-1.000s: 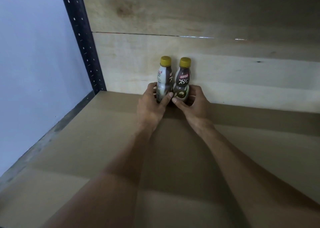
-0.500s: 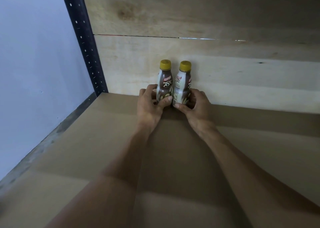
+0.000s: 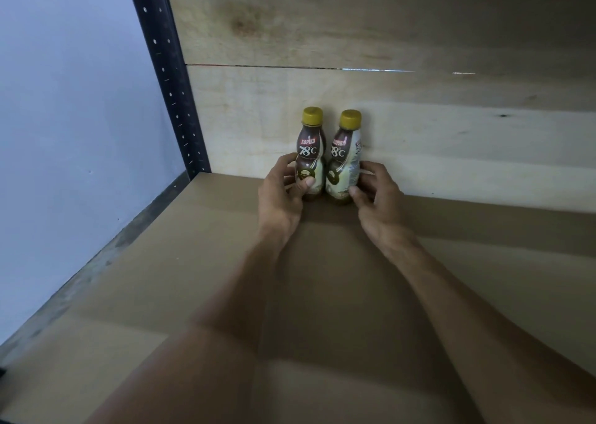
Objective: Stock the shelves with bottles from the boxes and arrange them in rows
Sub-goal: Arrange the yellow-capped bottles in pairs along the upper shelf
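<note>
Currently both bottles stand upright at the back of the shelf board (image 3: pixel 193 262), side by side and touching or very nearly so, just in front of the wooden back panel (image 3: pixel 451 139). The left hand (image 3: pixel 280 194) is clamped low on the left bottle (image 3: pixel 310 162), thumb across the front and fingers curled round its outer side; the right hand (image 3: pixel 377 194) holds the right bottle (image 3: pixel 343 162) the same way, thumb near the base, though its grip looks lighter.

Risks, as I judge them:
- the bottles are narrow-waisted and tall for their bases; a hand dragging as it lets go could tip one into the other, and the pair would go over together;
- the right bottle's label is turned partly aside while the left one faces me; twisting it round would rub its neighbour and could nudge that one out of line;
- the board looks like a cardboard sheet with a crease across it nearer me; a base slid over the crease may catch and rock;
- the pair sits well apart from the black perforated upright (image 3: pixel 167 78), so a row started here may leave a gap on that side.

Surroundings: a pale wall (image 3: pixel 64 117) to the left beyond the upright; a seam (image 3: pixel 290 67) between the back planks lets slivers of light through. Nothing stands between the hands and the bottles; my forearms cover the middle of the board; the boxes are out of view.
</note>
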